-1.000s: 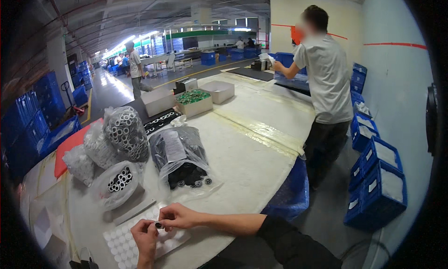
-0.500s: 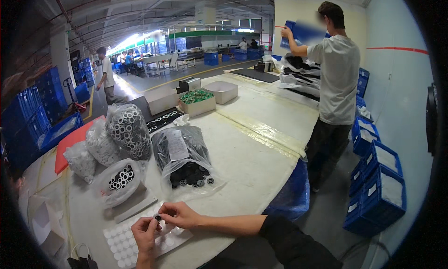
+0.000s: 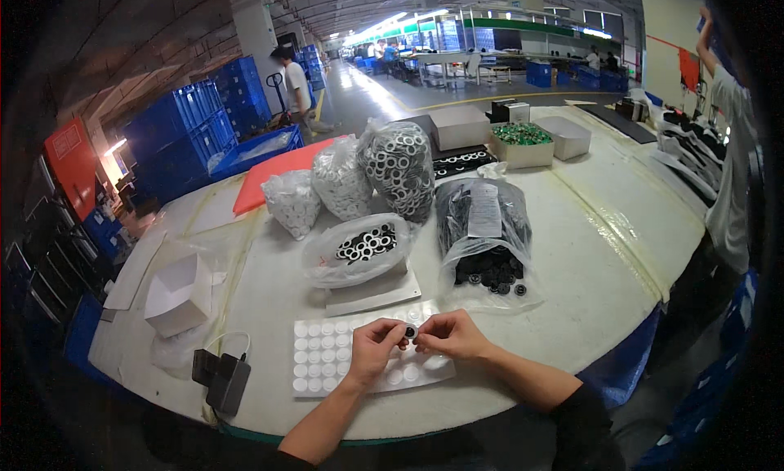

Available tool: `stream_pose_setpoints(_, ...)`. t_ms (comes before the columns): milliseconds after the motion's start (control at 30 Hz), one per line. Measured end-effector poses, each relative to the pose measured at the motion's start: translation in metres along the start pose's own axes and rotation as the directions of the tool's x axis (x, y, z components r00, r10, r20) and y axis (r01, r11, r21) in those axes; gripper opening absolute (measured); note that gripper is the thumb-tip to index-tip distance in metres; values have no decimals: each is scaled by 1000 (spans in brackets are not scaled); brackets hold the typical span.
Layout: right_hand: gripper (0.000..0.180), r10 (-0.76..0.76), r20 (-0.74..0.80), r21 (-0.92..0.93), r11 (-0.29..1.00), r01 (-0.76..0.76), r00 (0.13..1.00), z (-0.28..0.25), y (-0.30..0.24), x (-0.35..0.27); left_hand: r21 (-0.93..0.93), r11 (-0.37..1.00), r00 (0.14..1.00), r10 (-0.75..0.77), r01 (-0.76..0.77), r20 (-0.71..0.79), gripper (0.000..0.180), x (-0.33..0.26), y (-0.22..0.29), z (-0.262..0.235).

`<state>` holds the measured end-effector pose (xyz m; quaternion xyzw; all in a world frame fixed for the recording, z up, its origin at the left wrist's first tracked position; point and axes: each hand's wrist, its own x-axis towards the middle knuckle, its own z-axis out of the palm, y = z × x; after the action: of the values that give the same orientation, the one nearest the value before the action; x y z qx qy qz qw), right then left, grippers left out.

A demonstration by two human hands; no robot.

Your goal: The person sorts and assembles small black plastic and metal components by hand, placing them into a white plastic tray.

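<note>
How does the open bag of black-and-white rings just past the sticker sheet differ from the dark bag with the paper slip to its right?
The open bag of rings is clear and slumps low with its mouth wide, showing black-and-white rings; the dark bag stands taller, looks nearly black and carries a white paper slip. Small black parts have spilled in front of the dark bag, none by the ring bag. Both are thin plastic bags on the white table.

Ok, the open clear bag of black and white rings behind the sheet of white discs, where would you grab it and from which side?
Probably by the loose plastic at the mouth of the clear bag, coming from above. It slumps open on the table with rings pooled inside, so a side squeeze might spill them. The left hand and right hand are busy with a small ring over the sheet.
</note>
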<state>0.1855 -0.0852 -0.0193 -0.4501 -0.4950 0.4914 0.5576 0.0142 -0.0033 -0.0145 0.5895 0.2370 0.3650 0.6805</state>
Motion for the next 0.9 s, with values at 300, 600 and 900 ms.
stream_pose_setpoints(300, 16, -46, -118, 58, 997, 53, 992, 1, 4, 1, -26, 999, 997, -46, 48, 61, 15, -1, 5, 4)
stream_pose_setpoints(600, 13, -185, -152, -110, 979, 170, 971, 8, 8, 0, 79, 997, 1000, 8, -7, -11, 11, -7, 5, 11)
stream_pose_setpoints(900, 13, -400, -135, -401, 859, 319, 907, 8, 18, 11, 167, 967, 981, 187, -194, 56, 16, 4, -17, -12)
